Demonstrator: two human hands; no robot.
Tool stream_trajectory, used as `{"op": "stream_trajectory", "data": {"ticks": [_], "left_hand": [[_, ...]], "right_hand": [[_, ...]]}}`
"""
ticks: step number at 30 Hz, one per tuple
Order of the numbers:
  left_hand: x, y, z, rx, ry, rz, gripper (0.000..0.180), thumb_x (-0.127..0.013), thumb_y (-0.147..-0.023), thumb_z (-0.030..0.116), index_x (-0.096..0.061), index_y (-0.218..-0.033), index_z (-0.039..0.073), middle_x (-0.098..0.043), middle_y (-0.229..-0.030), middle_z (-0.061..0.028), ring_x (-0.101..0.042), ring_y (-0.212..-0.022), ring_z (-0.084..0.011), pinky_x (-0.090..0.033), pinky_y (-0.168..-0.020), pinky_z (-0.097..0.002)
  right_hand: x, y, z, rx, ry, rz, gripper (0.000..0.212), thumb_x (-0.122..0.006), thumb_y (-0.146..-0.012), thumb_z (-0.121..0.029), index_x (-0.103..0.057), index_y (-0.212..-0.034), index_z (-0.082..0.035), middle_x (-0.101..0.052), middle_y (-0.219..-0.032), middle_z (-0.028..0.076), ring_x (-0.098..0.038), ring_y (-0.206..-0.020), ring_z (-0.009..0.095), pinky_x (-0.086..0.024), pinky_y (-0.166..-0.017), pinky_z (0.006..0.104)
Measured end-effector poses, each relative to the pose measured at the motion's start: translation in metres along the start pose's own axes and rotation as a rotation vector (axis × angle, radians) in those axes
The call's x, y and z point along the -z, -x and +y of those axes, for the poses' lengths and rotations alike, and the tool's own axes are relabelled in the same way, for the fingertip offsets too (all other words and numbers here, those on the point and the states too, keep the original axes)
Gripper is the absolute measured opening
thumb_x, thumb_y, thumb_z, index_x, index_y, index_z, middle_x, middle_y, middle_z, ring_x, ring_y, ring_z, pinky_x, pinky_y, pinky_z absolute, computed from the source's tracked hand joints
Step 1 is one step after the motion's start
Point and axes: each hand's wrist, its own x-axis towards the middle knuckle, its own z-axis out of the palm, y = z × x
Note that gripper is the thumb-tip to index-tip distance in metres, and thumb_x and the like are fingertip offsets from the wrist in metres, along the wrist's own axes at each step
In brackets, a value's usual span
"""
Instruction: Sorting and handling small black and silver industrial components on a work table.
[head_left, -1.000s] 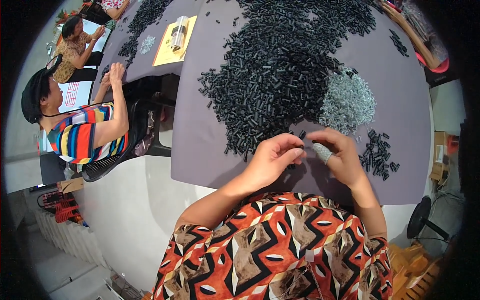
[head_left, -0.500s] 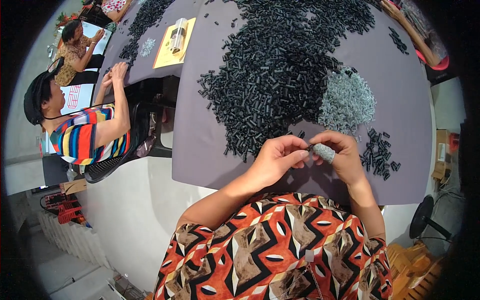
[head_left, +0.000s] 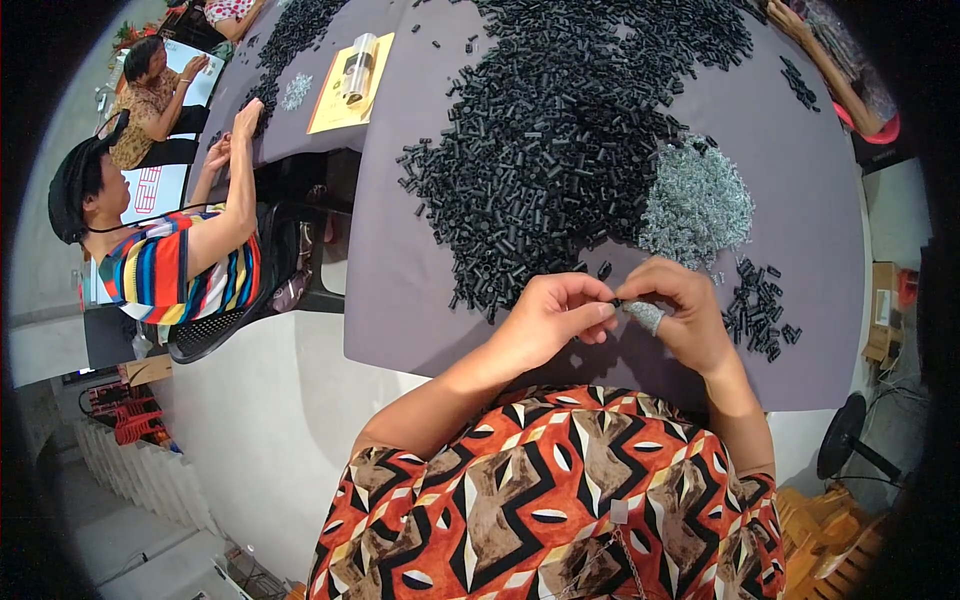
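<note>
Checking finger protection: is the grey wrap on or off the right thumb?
On: the wrap covers the thumb of the right hand, bare skin showing behind it.

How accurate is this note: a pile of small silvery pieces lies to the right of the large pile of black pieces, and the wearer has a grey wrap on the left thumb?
One error: the head view shows the grey wrap on the thumb of the right hand, not the left. The rest stands: the silvery pile lies right of the large black pile.
</note>
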Motion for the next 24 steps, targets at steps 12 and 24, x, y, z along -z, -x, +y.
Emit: {"op": "stream_trajectory", "data": {"ticks": [12,24], "left_hand": [[-0.012,-0.005,0.005,-0.069,0.061,0.068,0.015,-0.065,-0.095,0.008,-0.065,-0.106,-0.002,-0.071,-0.089,-0.0069,-0.066,-0.077,-0.0107,-0.054,-0.07,-0.0247],[-0.022,-0.013,-0.002,-0.111,0.151,0.145,0.011,-0.065,-0.095,0.006,-0.066,-0.103,-0.001,-0.067,-0.092,-0.001,-0.062,-0.083,-0.0073,-0.05,-0.073,-0.0227]], "right_hand": [[0.001,0.0,-0.007,0.091,0.156,0.012,0.04,-0.062,-0.077,0.007,-0.066,-0.115,-0.002,-0.067,-0.101,0.013,-0.067,-0.092,0.03,-0.052,-0.081,0.0342],[-0.019,-0.002,-0.002,0.222,0.633,0.181,0.051,-0.077,-0.073,-0.012,-0.06,-0.12,-0.002,-0.064,-0.105,0.015,-0.064,-0.093,0.035,-0.053,-0.077,0.0408]]}}
